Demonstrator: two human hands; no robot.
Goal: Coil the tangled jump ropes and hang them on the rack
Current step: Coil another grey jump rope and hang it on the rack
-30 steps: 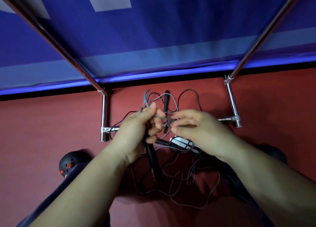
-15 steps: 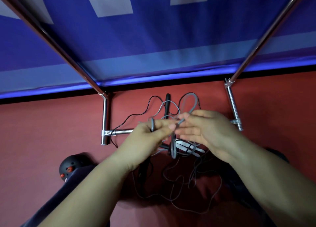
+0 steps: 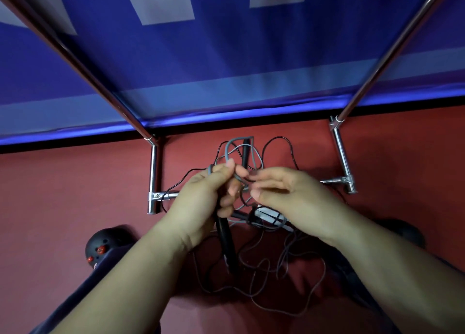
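Head view | left hand [image 3: 198, 203] grips grey rope [image 3: 227, 150] and handle [image 3: 227, 243] | right hand [image 3: 289, 195] loosely open, fingertips at the strands | cord light, limp, snag-prone; best taken by its stiff handle

Left hand [image 3: 198, 203] again grips the black handle [image 3: 226, 240], as it did 1.0 s ago; at 0.5 s ago it only pinched grey rope [image 3: 230, 147] and no handle showed below it. Grey loop, over by the right hand [image 3: 289, 195] half a second ago, now stands above the left fingers [image 3: 226, 167]. Right fingers, then pinched against the left, have opened and sit just apart from it.
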